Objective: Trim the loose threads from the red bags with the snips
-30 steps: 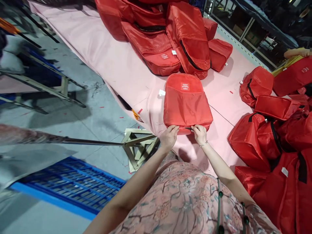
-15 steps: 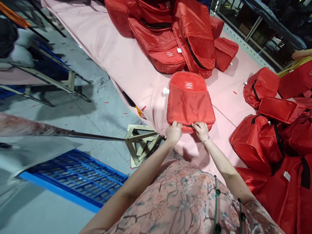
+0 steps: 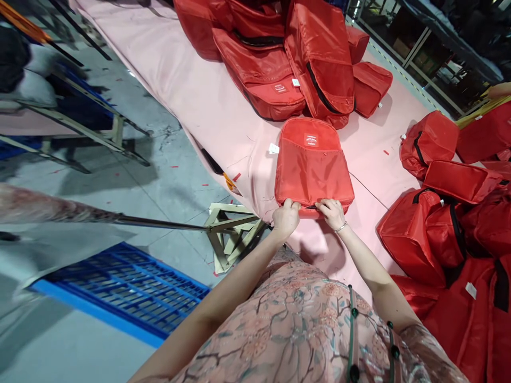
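Note:
A flat red bag (image 3: 313, 165) with a small white label lies on the pink table cover (image 3: 207, 106), its near edge toward me. My left hand (image 3: 285, 218) is closed on that near edge at its left part. My right hand (image 3: 331, 211), a thin bracelet on the wrist, pinches the same edge just to the right, fingers pressed on the dark zip line. A white tag sticks out at the bag's left side.
A heap of red bags (image 3: 287, 58) lies at the far end of the table. More red bags (image 3: 447, 223) are piled on the right. A wooden trestle (image 3: 229, 234) and a blue pallet (image 3: 128, 292) stand on the floor at left. Another person's arm (image 3: 499, 90) shows at far right.
My left hand slid a little to the right along the bag's near edge and closed on it. The view shifted slightly; the bag stays in place.

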A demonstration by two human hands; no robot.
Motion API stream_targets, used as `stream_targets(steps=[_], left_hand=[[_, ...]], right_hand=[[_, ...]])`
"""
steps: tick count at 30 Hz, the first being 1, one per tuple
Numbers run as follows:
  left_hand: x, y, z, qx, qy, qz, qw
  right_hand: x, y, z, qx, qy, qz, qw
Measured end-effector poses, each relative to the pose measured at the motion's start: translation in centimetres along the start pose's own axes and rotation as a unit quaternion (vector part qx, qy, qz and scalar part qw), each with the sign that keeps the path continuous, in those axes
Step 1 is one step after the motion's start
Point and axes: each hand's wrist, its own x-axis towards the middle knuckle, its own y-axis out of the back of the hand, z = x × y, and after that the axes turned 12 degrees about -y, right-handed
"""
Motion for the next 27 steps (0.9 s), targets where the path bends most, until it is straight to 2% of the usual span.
stream_targets(steps=[4,17,23,27], left_hand=[[-0.1,0.0,0.0,0.014,-0.004,0.002,1.0],[-0.1,-0.9,-0.4,0.024,-0.019,0.033,0.999],[-0.5,-1.3,-0.9,0.017,-0.026,0.077,0.997],[-0.9,-1.9,-1.9,-0.033,-0.068,0.131,0.988]], right_hand=[[0.0,0.3,0.2,-0.008,0.003,0.006,1.0],[0.6,0.4,-0.6,-0.011,-0.006,-0.06,0.998],[0.2,0.7,-1.0,0.062,-0.05,-0.05,0.996],[-1.1,1.3,-1.9,0.152,-0.142,-0.029,0.978]])
